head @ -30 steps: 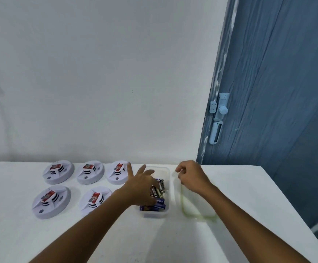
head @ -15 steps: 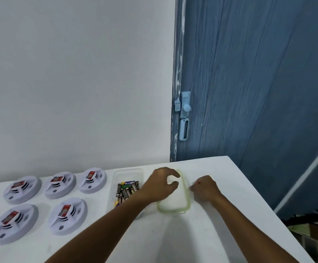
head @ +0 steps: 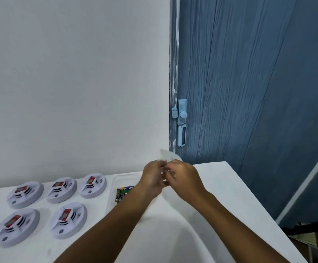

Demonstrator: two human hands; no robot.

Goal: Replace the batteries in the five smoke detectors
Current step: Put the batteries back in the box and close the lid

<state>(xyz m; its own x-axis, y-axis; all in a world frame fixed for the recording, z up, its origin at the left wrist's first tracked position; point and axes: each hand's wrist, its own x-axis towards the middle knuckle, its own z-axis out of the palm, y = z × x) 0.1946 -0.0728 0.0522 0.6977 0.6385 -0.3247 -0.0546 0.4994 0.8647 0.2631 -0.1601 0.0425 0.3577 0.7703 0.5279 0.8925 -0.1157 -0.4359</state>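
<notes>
Both hands, left and right, fingers curled, hold the lid above the table.

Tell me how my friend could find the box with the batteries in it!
Look at the white table beside the blue door. Five round smoke detectors sit to the left; just right of them lies a clear plastic box, under the person's left arm. It alone is rectangular, see-through, and holds batteries.

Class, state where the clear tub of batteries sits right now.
In the head view, the tub of batteries sits on the white table, right of the back-row smoke detectors and partly behind the left forearm.
</notes>
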